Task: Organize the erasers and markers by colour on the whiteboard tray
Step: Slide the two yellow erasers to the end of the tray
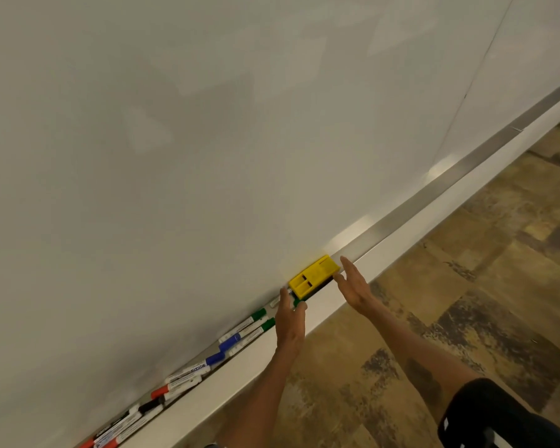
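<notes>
A yellow eraser (314,277) lies on the whiteboard tray (440,189), against the board. My right hand (353,284) is open just right of it, fingertips at its right end. My left hand (290,318) is at the eraser's left end, its thumb and fingers around a green marker cap (299,302). Left along the tray lie two green-capped markers (261,320), then blue-capped markers (228,345), a red-capped marker (160,392), black-capped ones (149,406), and more red caps (88,443) at the frame's bottom.
The white front lip of the tray (240,373) runs diagonally from lower left to upper right. The tray's metal channel to the right of the eraser holds nothing. Below is patchy brown carpet (466,318). A dark sleeve (492,415) shows at bottom right.
</notes>
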A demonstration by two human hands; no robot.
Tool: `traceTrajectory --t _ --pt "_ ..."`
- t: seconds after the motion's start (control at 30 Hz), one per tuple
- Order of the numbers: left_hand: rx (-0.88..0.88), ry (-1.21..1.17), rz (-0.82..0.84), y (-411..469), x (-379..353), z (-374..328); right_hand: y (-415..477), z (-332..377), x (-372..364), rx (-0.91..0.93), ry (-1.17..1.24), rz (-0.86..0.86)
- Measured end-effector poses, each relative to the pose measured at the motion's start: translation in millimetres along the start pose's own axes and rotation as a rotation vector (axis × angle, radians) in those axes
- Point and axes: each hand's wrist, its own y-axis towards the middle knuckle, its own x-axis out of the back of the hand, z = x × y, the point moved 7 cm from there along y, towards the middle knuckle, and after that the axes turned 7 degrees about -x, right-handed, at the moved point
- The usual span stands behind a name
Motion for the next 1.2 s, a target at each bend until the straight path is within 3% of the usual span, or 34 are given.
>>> traceTrajectory --t 0.2,0.67,1.2 --pt "0.070 -0.100 0.001 10.9 -12.7 3.5 15.3 2.6 -13.7 -0.053 0.083 0.051" --pt "-0.002 -0.099 -0.003 4.0 -7.5 -6.4 -8.5 6.5 -18.5 -0.098 0.212 -0.019" --pt "-0.001 -0.086 -0.076 -69.4 112.0 29.4 -111.4 61.0 -94.0 -0.063 0.196 -0.022"
